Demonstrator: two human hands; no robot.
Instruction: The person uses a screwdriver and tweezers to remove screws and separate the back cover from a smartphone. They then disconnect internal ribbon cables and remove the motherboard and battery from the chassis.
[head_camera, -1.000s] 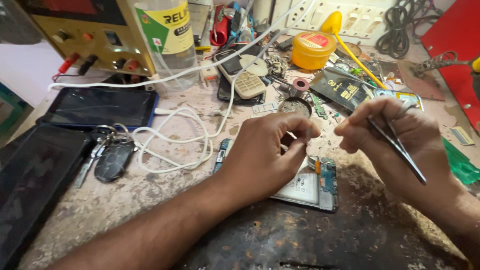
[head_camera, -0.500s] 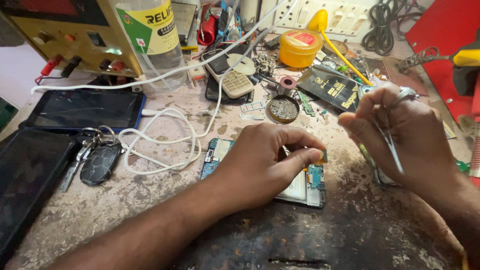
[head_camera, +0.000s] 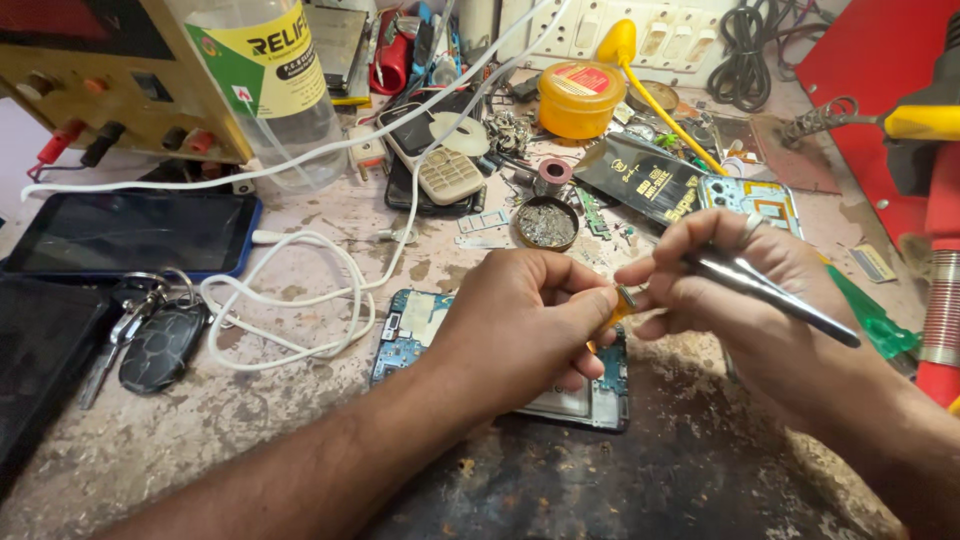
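An opened phone (head_camera: 420, 325) with its blue circuit board bare lies flat on the worn bench. My left hand (head_camera: 520, 325) hovers over its right half, pinching a small orange strip (head_camera: 618, 308) between thumb and forefinger. My right hand (head_camera: 745, 290), a ring on one finger, grips metal tweezers (head_camera: 770, 290) whose tip meets the same strip right at my left thumb. The tweezers' shaft points back toward my right wrist. My left hand hides the middle of the phone.
A white cable (head_camera: 300, 300) loops left of the phone, next to keys with a dark fob (head_camera: 160, 345) and a black tablet (head_camera: 130, 232). Behind are a keypad phone (head_camera: 445, 175), a small dish of bits (head_camera: 546, 222), a yellow tub (head_camera: 580, 98), a clear bottle (head_camera: 280, 90) and a power supply (head_camera: 100, 70).
My right hand has come in leftward to meet my left hand, bringing the tweezers' tip to the orange strip. The left hand has lifted a little off the phone.
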